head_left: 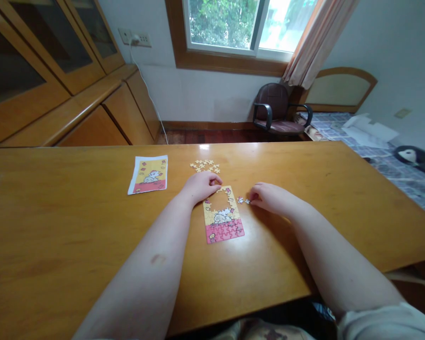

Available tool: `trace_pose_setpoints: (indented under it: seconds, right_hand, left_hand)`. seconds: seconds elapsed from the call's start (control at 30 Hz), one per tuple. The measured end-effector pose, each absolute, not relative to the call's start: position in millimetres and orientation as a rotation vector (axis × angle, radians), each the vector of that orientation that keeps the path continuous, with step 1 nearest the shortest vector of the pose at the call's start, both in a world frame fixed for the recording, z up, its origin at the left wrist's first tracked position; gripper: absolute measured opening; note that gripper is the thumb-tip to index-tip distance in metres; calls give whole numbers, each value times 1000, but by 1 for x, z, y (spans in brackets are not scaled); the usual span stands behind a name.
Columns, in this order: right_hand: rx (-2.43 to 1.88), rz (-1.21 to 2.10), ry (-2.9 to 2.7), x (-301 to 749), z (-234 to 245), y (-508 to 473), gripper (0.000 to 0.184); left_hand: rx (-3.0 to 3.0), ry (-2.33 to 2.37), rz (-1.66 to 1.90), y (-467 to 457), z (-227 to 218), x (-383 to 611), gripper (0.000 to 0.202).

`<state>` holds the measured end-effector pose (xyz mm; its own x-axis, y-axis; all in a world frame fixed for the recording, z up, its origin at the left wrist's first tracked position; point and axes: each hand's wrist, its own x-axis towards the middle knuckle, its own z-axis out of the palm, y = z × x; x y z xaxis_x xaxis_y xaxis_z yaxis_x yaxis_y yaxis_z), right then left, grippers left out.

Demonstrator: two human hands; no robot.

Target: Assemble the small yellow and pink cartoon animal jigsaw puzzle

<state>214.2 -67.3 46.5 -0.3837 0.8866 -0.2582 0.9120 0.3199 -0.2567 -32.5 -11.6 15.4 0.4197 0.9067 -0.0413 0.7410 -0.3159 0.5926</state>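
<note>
A partly assembled jigsaw puzzle (225, 230) lies on the table, pink along its bottom and yellow above, with a white cartoon animal. Bare wood shows through a gap in its upper half. My left hand (201, 185) rests over the puzzle's upper left corner, fingers curled; whatever is under them is hidden. To the right of the puzzle, my right hand (271, 198) pinches a small white puzzle piece (247, 201) at the tabletop. Just left of that lies another loose piece (240, 200) with white and red on it.
Several pale puzzle pieces (205, 165) lie scattered beyond my left hand. A printed reference picture (149, 175) lies flat to the left on the wooden table (74, 212). Past the far edge stand a brown armchair (278, 108) and a bed (340, 123); wooden cabinets (102, 113) line the left.
</note>
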Motion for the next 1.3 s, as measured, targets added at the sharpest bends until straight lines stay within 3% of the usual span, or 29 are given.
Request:
trace_pose_setpoints:
  seconds: [0.73,1.3]
  right_hand:
    - [1691,-605,2551,214,48,-72,9]
    - [1807,-1058,2736,172,34,-82,12]
  left_hand:
    - [2133,1389,407,-11,14,-33,23]
    - [2155,1374,421,-11,13,-33,23]
